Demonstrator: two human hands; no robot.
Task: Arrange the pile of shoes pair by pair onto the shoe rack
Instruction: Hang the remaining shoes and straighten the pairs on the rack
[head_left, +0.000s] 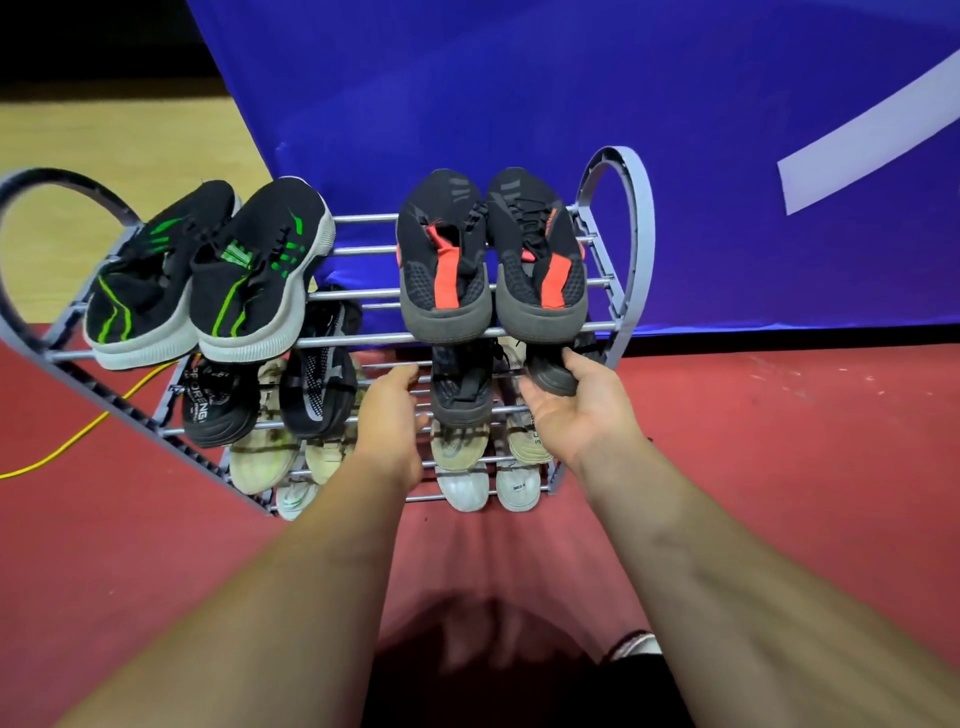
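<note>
My forearms (727, 597) are nearest, both stretched to the rack (631, 291). My right hand (576, 400) grips a black shoe (553, 374) by the heel, fingers curled under it and thumb on top, at the right end of the second tier. My left hand (392, 410) is at the front rods of the same tier, just beside the second shoe (460, 395), which already lies there. Its fingers are a little bent, but I cannot tell if they hold a rod or the shoe.

What could go wrong, as I judge it:
- The held shoe is only partly on the tier. If I let go too early, the heel may tip over the front rod and fall to the floor (779, 467).
- The heels of the red pair (493, 260) hang over the front rod of the top tier, directly above my right hand. If I lift the hand carelessly, I may knock them off.
- The green pair (208, 280) at the top left corner also overhangs, so a hard push on the rack may shake it loose.

Writing: a black shoe (218, 400) at the left end of the second tier has white letters like "ORENG", partly hidden. Small print on the pale shoes of the lower tiers is too small to read
</note>
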